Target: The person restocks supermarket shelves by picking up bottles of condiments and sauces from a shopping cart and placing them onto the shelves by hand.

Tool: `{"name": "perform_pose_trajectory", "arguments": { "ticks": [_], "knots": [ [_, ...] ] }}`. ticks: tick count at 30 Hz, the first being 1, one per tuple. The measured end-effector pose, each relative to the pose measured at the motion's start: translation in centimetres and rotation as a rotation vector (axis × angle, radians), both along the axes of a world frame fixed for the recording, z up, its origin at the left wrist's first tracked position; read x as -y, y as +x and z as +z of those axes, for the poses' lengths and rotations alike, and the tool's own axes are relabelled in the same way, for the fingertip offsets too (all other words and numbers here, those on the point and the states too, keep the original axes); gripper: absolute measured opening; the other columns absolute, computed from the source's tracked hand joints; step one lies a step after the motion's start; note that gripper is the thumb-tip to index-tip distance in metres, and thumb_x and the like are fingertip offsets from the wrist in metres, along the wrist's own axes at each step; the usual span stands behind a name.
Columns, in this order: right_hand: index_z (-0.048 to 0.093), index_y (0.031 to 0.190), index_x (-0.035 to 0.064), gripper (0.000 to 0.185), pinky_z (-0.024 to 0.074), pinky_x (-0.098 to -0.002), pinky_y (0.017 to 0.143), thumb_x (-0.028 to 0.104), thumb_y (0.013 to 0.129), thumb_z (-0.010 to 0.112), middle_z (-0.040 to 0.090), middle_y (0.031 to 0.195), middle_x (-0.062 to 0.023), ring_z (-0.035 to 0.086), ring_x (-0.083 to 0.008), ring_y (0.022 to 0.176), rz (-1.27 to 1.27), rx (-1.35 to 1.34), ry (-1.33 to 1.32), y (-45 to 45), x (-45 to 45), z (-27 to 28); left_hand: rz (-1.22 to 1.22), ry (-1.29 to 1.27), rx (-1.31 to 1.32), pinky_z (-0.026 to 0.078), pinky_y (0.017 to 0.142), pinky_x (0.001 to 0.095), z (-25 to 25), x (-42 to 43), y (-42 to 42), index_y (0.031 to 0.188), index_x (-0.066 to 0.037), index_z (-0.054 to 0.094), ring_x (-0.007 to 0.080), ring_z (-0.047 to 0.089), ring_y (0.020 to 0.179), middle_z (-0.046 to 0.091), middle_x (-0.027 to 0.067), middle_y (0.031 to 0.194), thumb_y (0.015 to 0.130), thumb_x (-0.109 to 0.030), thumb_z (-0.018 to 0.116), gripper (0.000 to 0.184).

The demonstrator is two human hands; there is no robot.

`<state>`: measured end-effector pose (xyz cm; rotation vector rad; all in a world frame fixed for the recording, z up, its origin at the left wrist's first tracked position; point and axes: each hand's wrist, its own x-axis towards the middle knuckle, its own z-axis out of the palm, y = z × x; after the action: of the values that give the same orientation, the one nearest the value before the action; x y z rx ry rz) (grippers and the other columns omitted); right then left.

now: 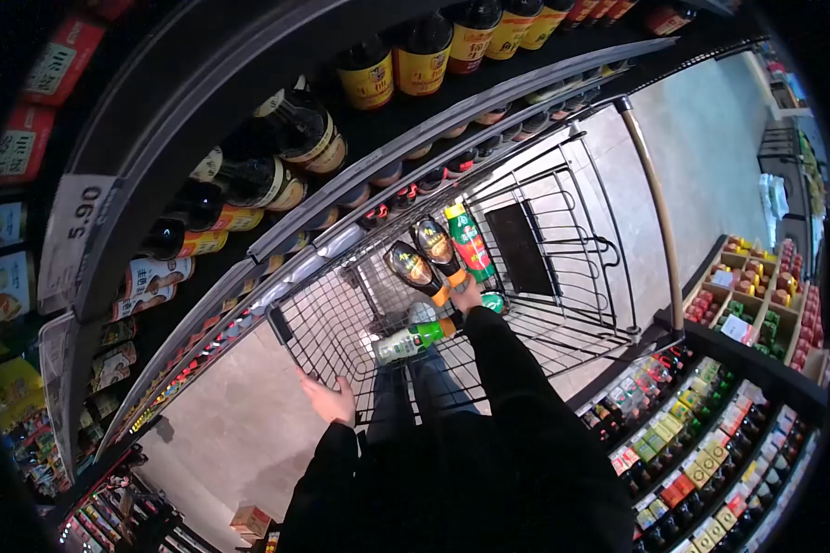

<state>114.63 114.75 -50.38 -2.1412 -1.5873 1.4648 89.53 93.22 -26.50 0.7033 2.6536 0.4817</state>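
Observation:
My right hand (468,293) reaches down into a wire shopping cart (516,334), its fingers closed at the orange-capped end of a dark squeeze bottle (436,245). A second dark squeeze bottle (410,267), also orange-capped, lies alongside. On the other side is a green bottle with a red label (469,241). A white-and-green bottle (408,344) lies nearer to me, with a round green lid (494,302) beyond my right wrist. My left hand (330,400) is open and holds nothing, fingers spread beside the cart's near left rim.
A store shelf (341,198) with dark sauce bottles (422,57) runs close along the cart's far side. A price tag (81,217) reads 5.90. To the right are a produce-style display bin (752,300) and curved shelves of bottles (692,452). Tiled floor (221,442) shows at left.

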Motion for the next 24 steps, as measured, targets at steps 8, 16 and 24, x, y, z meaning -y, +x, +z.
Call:
{"name": "perform_pose_trajectory", "arguments": {
  "ticks": [8, 16, 24],
  "knots": [
    [0.030, 0.130, 0.0026, 0.067, 0.0462, -0.0343, 0.090, -0.003, 0.077, 0.071, 0.053, 0.115, -0.0131, 0.057, -0.0211, 0.103, -0.440, -0.218, 0.163, -3.4, 0.8, -5.7, -0.011, -0.056, -0.032, 0.046, 0.094, 0.0443, -0.6, 0.2, 0.1, 0.151, 0.000, 0.007, 0.0389, 0.054, 0.112, 0.046, 0.0261, 0.128, 0.074, -0.014, 0.067, 0.099],
    [0.043, 0.116, -0.0005, 0.069, 0.0506, -0.0467, 0.086, 0.026, 0.065, 0.081, 0.059, 0.109, -0.0266, 0.061, -0.0402, 0.102, 0.096, 0.376, 0.112, -3.3, -0.9, -2.7, -0.084, -0.012, -0.097, 0.044, 0.093, 0.0453, -0.8, 0.5, -0.2, 0.150, 0.003, 0.010, 0.0374, 0.054, 0.106, 0.048, 0.0256, 0.125, 0.073, -0.015, 0.066, 0.097],
    [0.066, 0.095, -0.0085, 0.063, 0.0541, -0.0410, 0.084, 0.040, 0.059, 0.083, 0.067, 0.092, -0.0216, 0.068, -0.0343, 0.091, 0.207, 0.297, -0.098, -1.8, -2.0, 1.8, -0.025, 0.037, -0.033, 0.044, 0.096, 0.0467, 0.0, 0.1, -0.1, 0.151, 0.000, 0.009, 0.0424, 0.052, 0.114, 0.045, 0.0289, 0.129, 0.075, -0.015, 0.064, 0.095]
  ]
}}
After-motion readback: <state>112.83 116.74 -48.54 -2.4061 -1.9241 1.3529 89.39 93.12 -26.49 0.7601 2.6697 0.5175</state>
